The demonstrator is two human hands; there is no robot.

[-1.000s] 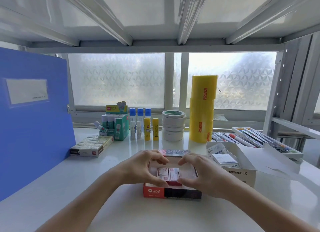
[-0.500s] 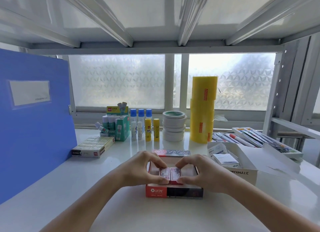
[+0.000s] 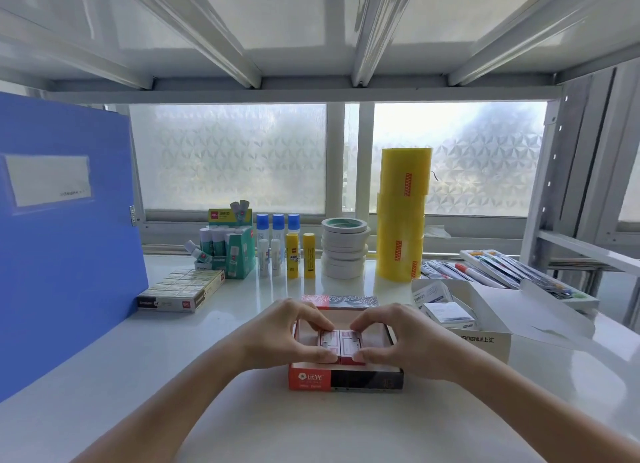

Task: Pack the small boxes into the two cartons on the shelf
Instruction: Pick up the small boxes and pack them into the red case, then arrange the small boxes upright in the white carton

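Two bare hands meet over an open red carton (image 3: 346, 379) near the front edge of a white shelf (image 3: 104, 376). The left hand (image 3: 280, 334) pinches one small box (image 3: 328, 341) between thumb and fingers; the right hand (image 3: 412, 341) pinches the small box beside it (image 3: 350, 343), the pair touching inside the carton. A white carton (image 3: 485, 341) with loose packets stands open just to the right. A blue folder (image 3: 65, 237) lines the shelf's left edge; yellow tape rolls (image 3: 403, 213) stand at the back.
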